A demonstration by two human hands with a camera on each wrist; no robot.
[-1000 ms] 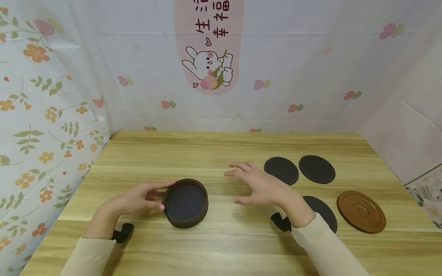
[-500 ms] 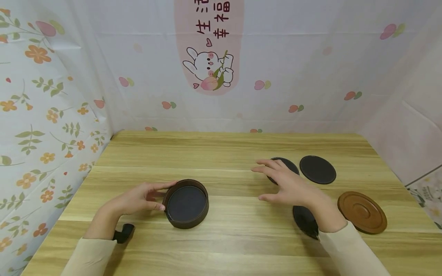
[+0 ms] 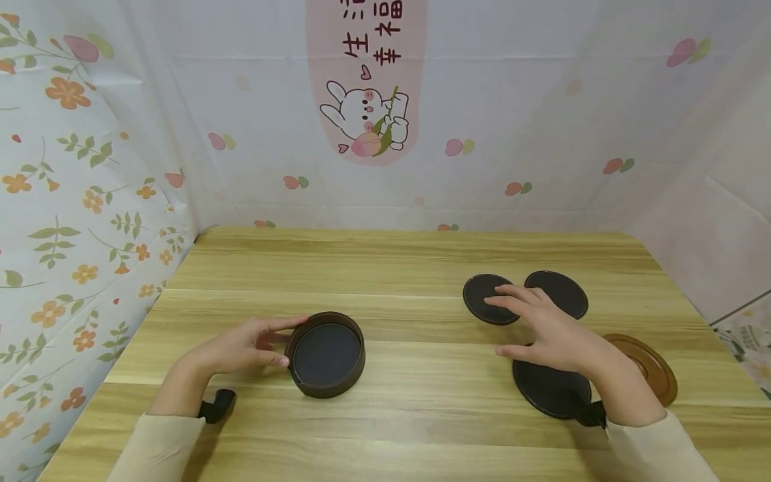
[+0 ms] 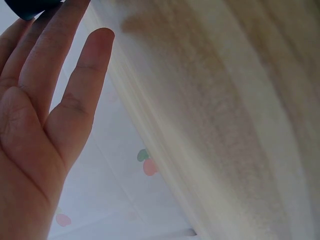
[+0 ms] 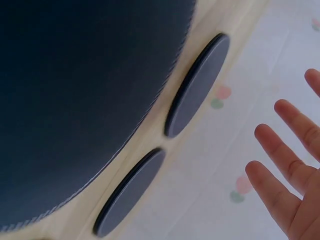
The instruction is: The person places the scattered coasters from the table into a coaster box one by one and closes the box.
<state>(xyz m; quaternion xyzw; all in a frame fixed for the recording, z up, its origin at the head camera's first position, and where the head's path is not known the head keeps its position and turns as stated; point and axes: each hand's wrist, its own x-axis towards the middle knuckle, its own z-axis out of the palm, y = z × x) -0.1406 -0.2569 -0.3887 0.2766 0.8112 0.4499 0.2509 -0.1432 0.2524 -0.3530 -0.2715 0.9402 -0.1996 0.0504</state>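
My left hand (image 3: 249, 348) holds the left side of a round dark coaster holder (image 3: 346, 385), its thumb and index finger against the wall. Inside it lies a dark round coaster (image 3: 326, 355). To the right, my right hand (image 3: 557, 338) hovers with spread fingers above a dark coaster (image 3: 542, 388) on the table, holding nothing. That coaster's stitched edge fills the left of the right wrist view. Behind lie two more coasters, one on the left (image 3: 482, 298) and one on the right (image 3: 563, 294). Only a dark bit of the holder (image 4: 35, 6) shows in the left wrist view.
A brown round disc (image 3: 659, 371) with ringed grooves lies at the right, partly hidden by my right forearm. The wood-grain table (image 3: 391, 415) meets a printed white curtain (image 3: 512, 100) at the back. Another flowered curtain (image 3: 78, 221) stands along the left.
My right hand has swept rightward from the middle of the table to above the front coaster, fingers spread throughout. The left hand and the holder have stayed in place.
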